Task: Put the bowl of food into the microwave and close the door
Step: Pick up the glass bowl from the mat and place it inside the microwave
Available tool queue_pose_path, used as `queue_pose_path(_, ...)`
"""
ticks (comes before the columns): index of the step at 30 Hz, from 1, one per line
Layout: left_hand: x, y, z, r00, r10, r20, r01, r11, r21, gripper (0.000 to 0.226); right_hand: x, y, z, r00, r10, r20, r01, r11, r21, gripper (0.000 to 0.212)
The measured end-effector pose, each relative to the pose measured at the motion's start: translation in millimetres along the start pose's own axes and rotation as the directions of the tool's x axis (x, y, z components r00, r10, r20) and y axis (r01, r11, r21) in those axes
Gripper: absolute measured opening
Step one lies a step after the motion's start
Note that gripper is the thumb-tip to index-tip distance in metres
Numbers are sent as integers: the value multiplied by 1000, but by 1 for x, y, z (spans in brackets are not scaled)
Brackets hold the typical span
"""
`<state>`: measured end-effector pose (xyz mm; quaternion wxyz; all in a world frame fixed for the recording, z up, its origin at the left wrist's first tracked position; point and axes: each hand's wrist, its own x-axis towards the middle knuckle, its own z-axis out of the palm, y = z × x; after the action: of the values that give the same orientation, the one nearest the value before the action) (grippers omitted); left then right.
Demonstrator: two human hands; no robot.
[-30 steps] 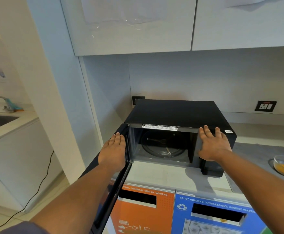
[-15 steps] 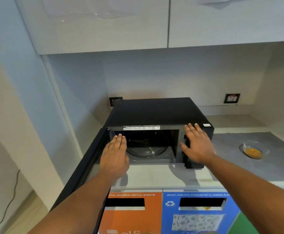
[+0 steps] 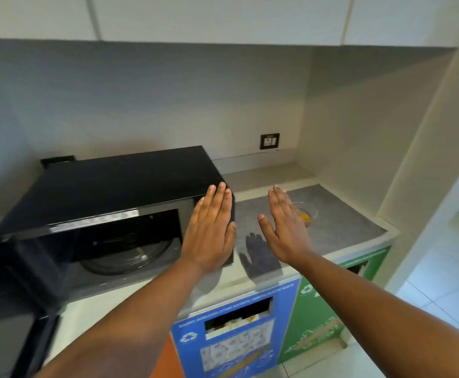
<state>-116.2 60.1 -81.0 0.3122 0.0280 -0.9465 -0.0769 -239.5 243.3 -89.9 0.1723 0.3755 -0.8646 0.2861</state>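
A black microwave point(image 3: 119, 184) stands on the counter with its door point(image 3: 10, 301) swung wide open to the left; the glass turntable point(image 3: 126, 256) inside is bare. A small glass bowl point(image 3: 308, 214) with orange food sits on the grey mat to the right of the microwave, mostly hidden behind my right hand. My left hand point(image 3: 210, 230) is flat and open in front of the microwave's right front panel. My right hand point(image 3: 284, 227) is open, fingers together, hovering over the mat just in front of the bowl, holding nothing.
A grey mat point(image 3: 340, 222) covers the right part of the counter. A wall socket point(image 3: 269, 141) is behind it. A side wall closes the nook on the right. Orange, blue point(image 3: 233, 331) and green point(image 3: 323, 320) recycling bins stand below the counter edge.
The view has swung right. Both hands left the microwave opening and moved right; my right hand now hovers by the bowl, my left is at the microwave's right front.
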Motion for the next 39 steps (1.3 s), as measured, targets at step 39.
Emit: queue_pose_path(39,190,98,398,541,-537,648,657,-212,-724,38,73,347,126,650,637,414,-554,25,832,52)
